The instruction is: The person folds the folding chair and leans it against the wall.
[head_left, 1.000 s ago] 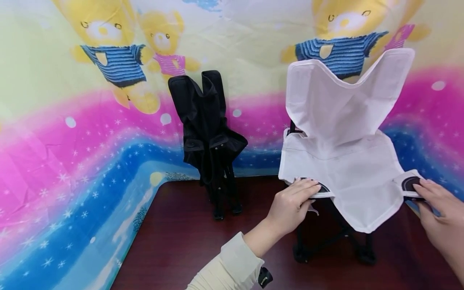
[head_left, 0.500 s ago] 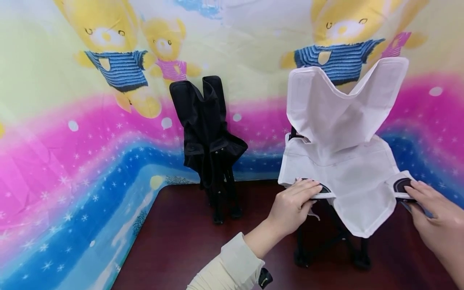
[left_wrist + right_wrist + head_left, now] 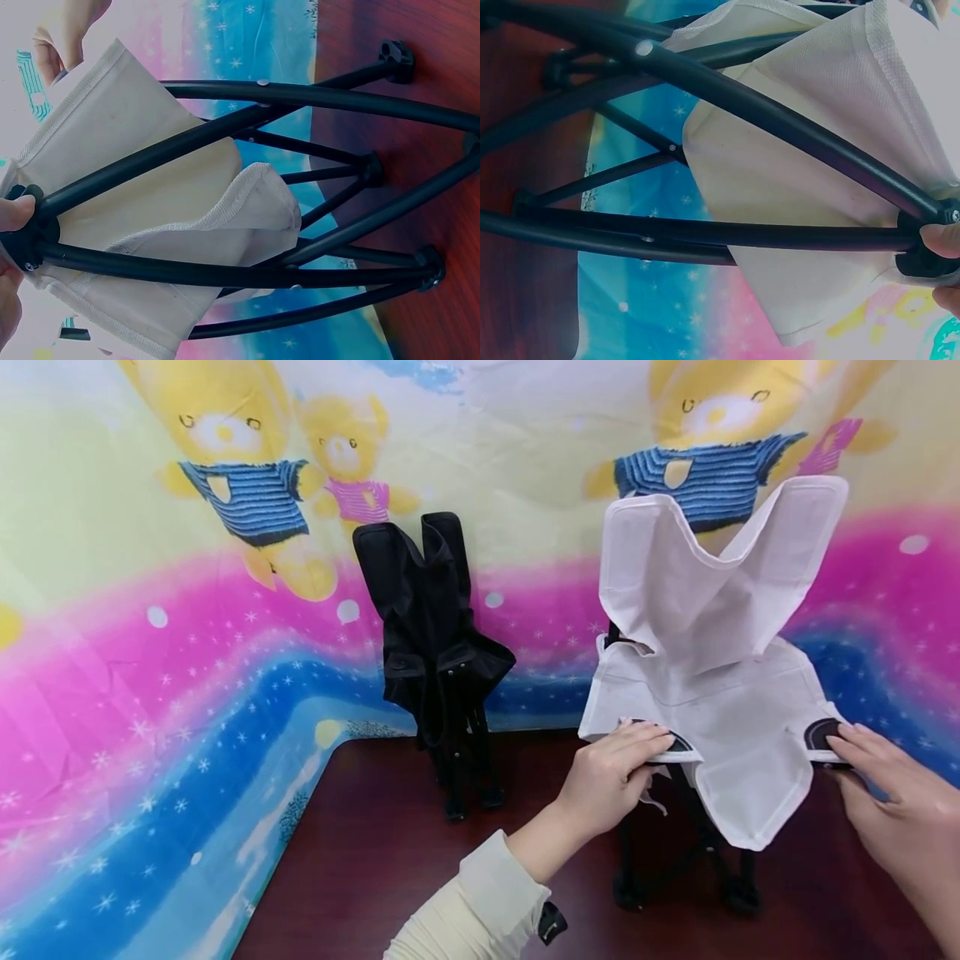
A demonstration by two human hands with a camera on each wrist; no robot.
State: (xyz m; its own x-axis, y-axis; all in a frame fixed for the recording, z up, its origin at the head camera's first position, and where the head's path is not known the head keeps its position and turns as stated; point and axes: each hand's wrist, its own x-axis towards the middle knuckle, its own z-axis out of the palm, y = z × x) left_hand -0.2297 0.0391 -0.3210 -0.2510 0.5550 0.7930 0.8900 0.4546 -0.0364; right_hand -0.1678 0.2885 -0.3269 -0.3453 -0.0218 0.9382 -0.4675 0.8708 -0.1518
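A white folding camp chair (image 3: 720, 693) with black tube legs stands partly spread on the table, its seat front sagging to a point. My left hand (image 3: 615, 768) grips the left front seat corner, fingers over the black patch. In the left wrist view its thumb (image 3: 16, 213) presses the black plastic joint (image 3: 30, 232) from below. On the other front corner my right hand (image 3: 892, 785) holds in the same way. The right wrist view shows that thumb (image 3: 941, 240) against the right joint (image 3: 915, 244), where two tubes meet. Crossed legs (image 3: 292, 277) run down to black feet.
A smaller black folding chair (image 3: 431, 635), folded narrow, stands on the dark red table (image 3: 337, 860) to the left. Behind both chairs hangs a backdrop cloth (image 3: 225, 643) printed with bears. A thin strap (image 3: 657, 803) dangles under the white chair's left corner.
The two front corners have come closer together, mostly by my right hand moving left. The white chair's front feet stand nearer each other, and its seat is narrower. The black chair stays in place.
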